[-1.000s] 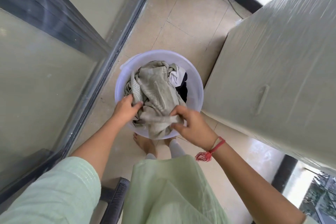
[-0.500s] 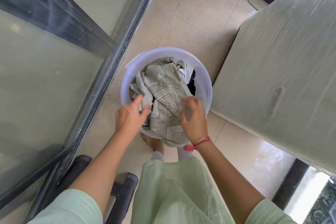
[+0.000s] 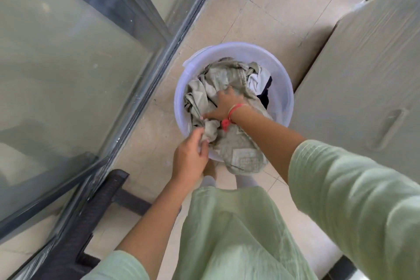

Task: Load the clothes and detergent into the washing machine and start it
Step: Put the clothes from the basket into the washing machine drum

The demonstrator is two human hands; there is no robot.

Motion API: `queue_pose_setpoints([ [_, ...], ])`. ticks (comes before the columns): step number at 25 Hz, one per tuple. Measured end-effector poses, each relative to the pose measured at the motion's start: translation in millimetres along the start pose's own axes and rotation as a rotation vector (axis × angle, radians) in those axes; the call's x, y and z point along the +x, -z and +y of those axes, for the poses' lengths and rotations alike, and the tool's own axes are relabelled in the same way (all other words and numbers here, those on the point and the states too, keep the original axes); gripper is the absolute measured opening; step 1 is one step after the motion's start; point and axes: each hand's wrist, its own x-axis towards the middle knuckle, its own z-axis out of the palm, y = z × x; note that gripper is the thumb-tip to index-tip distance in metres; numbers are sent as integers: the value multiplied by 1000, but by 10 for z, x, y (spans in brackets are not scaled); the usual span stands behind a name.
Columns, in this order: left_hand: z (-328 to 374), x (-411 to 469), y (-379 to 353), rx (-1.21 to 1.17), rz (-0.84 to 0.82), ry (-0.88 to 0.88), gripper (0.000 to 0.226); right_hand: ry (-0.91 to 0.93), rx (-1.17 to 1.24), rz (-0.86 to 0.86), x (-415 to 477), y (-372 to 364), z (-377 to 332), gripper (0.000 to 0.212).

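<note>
From the head camera, looking straight down: a translucent lilac plastic tub (image 3: 288, 98) at centre frame on the tiled floor (image 3: 261, 7), parked just beside the covered appliance (image 3: 363, 70) filling the right side. Presumably the washing machine under a grey dust cover, hence the short carry. Heaped inside, a grey-green printed garment (image 3: 227, 75), spilling over the near rim toward the feet; beneath it at the tub's right, a white piece (image 3: 259, 79) and a dark piece (image 3: 267, 96). Left hand (image 3: 188, 159) at the near rim, pinching a bunched fold of that garment, likely to keep the loose end from trailing. Right hand (image 3: 225, 104), red thread bracelet (image 3: 236, 109) at the wrist, reached across into the pile, fingers curled down into the cloth, seemingly gathering the bundle for a lift. Glass sliding door (image 3: 68, 75) along the left, dark stool (image 3: 97, 211) at lower left. No detergent in view. No brand, label or legible writing anywhere; only a block-print pattern on the cloth.
</note>
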Motion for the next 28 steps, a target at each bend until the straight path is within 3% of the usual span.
queue_pose_setpoints([
  [2, -59, 73, 96, -343, 146, 290, 15, -88, 71, 107, -35, -295, 81, 106],
  [4, -135, 214, 236, -431, 201, 332, 21, -148, 205, 234, -114, -435, 141, 107],
  [5, -158, 334, 287, -347, 195, 256, 31, -155, 283, 275, -160, -437, 147, 100],
  [8, -199, 961, 317, 216, -23, 14, 78, -24, 310, 381, -314, -441, 130, 34],
  [9, -148, 1177, 290, 336, -156, 47, 90, 12, 275, 419, -463, -476, 182, 27],
  [12, -83, 1394, 89, 452, -398, 107, 107, 38, 178, 469, -933, -556, 513, 51],
  [14, -188, 1345, -16, 455, -346, 95, 103, 10, 235, 457, -1046, -458, 645, 56],
  [17, -554, 1352, -36, 404, -320, 74, 79, 149, 232, 427, -1382, -204, 443, 55],
  [20, -769, 1201, -12, 307, -301, 106, 51, 342, 115, 714, -2113, 52, 342, 59],
  [22, -628, 1071, 55, 251, -344, 276, 42, 286, 26, 902, -2346, 271, 492, 62],
  [24, -300, 1000, 314, 220, -323, 340, 44, 185, -21, 895, -2393, 453, 579, 60],
  [26, -71, 984, 585, 97, -247, 430, 55, 217, -96, 883, -2477, 523, 636, 58],
  [28, 72, 816, 889, 159, -132, 315, 66, 262, -197, 912, -2747, 591, 664, 57],
])
